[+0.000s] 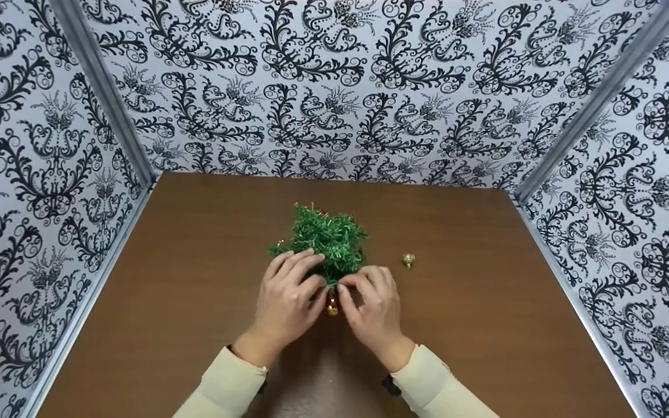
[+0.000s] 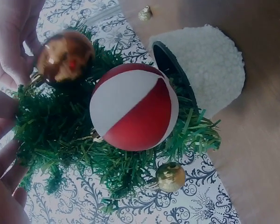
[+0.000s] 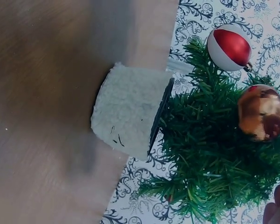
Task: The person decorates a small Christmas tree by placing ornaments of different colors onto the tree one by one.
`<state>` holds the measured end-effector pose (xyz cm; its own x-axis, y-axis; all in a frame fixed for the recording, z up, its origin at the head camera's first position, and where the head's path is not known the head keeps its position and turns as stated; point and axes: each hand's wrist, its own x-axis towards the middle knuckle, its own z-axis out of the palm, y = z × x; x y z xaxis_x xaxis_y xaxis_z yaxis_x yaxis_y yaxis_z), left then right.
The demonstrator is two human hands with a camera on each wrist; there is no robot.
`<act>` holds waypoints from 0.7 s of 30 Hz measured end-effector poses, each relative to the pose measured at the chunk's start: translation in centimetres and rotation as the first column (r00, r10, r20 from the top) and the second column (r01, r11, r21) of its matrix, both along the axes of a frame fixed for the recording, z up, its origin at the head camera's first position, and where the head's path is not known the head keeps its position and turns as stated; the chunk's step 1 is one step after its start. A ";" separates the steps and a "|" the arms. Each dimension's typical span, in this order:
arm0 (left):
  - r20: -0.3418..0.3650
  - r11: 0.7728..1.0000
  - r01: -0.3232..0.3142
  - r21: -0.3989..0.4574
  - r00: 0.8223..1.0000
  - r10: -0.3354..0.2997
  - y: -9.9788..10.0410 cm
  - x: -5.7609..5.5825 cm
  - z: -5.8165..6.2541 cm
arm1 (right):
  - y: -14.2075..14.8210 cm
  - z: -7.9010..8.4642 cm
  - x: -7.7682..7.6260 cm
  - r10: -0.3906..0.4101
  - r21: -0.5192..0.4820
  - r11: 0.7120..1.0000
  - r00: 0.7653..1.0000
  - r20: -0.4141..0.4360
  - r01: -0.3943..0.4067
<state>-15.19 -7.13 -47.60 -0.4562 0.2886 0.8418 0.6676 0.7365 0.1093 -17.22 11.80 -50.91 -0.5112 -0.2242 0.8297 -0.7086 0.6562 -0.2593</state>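
A small green Christmas tree (image 1: pixel 328 238) stands in a white, fuzzy pot (image 2: pixel 200 70). My left hand (image 1: pixel 291 296) holds a branch on the tree's near side, its other fingers spread over the greenery. Opposite it, my right hand (image 1: pixel 376 305) pinches at the cap of a shiny copper bauble (image 1: pixel 332 305), which hangs between the two hands. The thread at the cap is mostly hidden by fingertips. A red and white bauble (image 2: pixel 133 107) and a small gold bauble (image 2: pixel 171 177) hang from other branches in the left wrist view.
One loose gold bauble (image 1: pixel 408 259) lies on the brown table (image 1: pixel 474 325) to the right of the tree. Black-and-white patterned walls (image 1: pixel 323 87) enclose the table at the back and both sides, with grey metal posts (image 1: pixel 105 87) at the corners.
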 end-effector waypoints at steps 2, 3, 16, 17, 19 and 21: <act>-0.004 1.000 0.006 -0.016 1.000 -0.006 0.0 0.0 0.0 | 0.0 0.0 0.0 -0.009 -0.002 1.000 1.000 -0.010 0.009; -0.004 1.000 0.010 -0.028 1.000 -0.010 0.0 0.1 0.0 | 0.0 0.0 0.1 -0.013 -0.002 1.000 1.000 -0.015 0.013; 0.035 0.996 0.032 -0.081 0.999 -0.029 -0.2 -0.1 0.2 | -0.2 0.3 -0.2 0.025 -0.020 0.999 1.000 -0.011 -0.026; 0.036 0.996 0.025 -0.084 0.999 -0.022 -0.1 -0.1 0.2 | -0.3 0.3 -0.2 0.027 -0.023 0.999 1.000 -0.008 -0.027; 0.031 0.997 0.011 -0.080 0.999 -0.009 -0.1 -0.1 0.2 | -0.3 0.4 -0.2 0.030 -0.036 0.999 1.000 0.004 -0.030; 0.021 0.997 0.005 -0.072 1.000 -0.004 -0.1 -0.1 0.1 | -0.4 0.5 -0.2 0.029 -0.044 0.999 0.999 0.014 -0.028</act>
